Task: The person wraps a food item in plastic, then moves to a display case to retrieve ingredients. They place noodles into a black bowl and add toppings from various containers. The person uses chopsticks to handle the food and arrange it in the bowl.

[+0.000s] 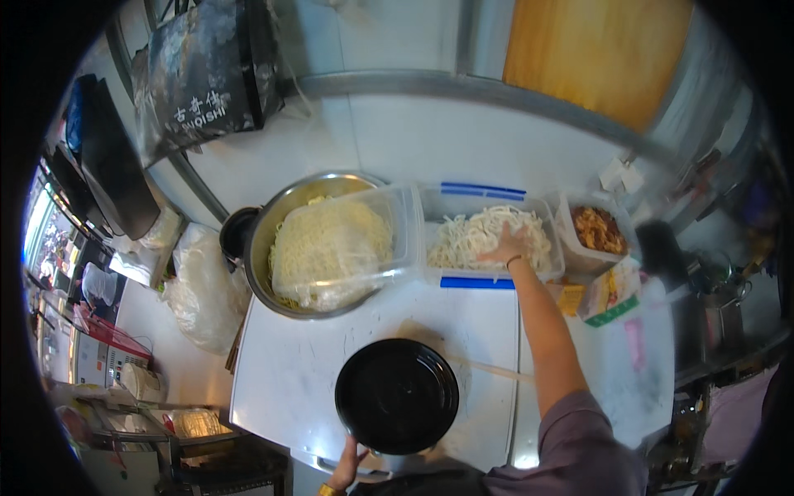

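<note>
A round black bowl [397, 397] is at the front of the white worktop, with my left hand [348, 462] gripping its lower left rim. My right hand [512, 245] reaches into a clear plastic container [434, 248] of thick white noodles [465, 235]; its fingers are spread on the noodles, and whether they pinch any is unclear. To the left, a large steel basin [260, 282] holds thin yellow noodles [316, 201], partly covered by a translucent plastic lid [406, 217].
Right of the noodles stand a smaller tub [574, 251] of reddish-brown food and a printed carton [611, 294]. A thin stick [490, 369] lies behind the bowl's right side. Left of the basin are a black cup [236, 232] and a plastic bag [205, 297].
</note>
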Demonstrator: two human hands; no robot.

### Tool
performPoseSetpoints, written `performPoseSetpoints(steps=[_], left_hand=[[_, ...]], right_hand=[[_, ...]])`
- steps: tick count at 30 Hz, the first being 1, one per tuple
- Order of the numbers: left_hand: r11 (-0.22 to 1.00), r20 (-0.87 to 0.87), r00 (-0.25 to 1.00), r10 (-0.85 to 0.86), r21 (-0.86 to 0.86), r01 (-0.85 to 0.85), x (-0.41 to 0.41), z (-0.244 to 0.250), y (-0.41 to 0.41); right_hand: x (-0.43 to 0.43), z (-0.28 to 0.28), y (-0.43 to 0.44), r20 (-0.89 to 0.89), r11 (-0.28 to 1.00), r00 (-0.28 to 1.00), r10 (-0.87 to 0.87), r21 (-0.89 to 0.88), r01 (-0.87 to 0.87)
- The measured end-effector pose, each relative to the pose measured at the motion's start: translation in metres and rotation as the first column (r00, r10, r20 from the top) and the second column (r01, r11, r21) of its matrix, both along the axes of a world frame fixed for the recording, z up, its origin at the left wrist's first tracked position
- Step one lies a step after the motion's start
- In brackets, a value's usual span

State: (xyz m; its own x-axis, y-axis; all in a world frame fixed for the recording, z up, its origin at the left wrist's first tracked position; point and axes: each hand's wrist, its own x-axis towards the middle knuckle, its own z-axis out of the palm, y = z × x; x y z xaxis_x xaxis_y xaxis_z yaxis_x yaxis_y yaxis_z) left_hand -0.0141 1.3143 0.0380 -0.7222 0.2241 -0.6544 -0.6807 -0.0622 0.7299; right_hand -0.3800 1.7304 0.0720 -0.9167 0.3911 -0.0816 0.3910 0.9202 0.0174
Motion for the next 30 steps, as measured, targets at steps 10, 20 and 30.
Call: performPoseSetpoints(steps=[10,20,30], left_hand=[[0.997,0.086,0.995,-0.044,0.061,0.039,-0.015,0.016,0.021],[0.685,-0.591,0.781,-0.201,-0.655,-0.319,-0.029,-0.028,-0.037],[0.317,-0.616,0.596,-0.516,-0.783,-0.535,-0.034,-0.049,-0.057]], right_hand=[[-0.062,0.071,0.078,-0.459,0.781,0.876,0.148,-0.489,-0.389],[-0.034,0.298,0.078,-0.709,0.393,0.693,-0.129,-0.679,-0.62],[0.018,0.482,0.067,-0.743,0.074,0.667,-0.059,-0.67,-0.739]])
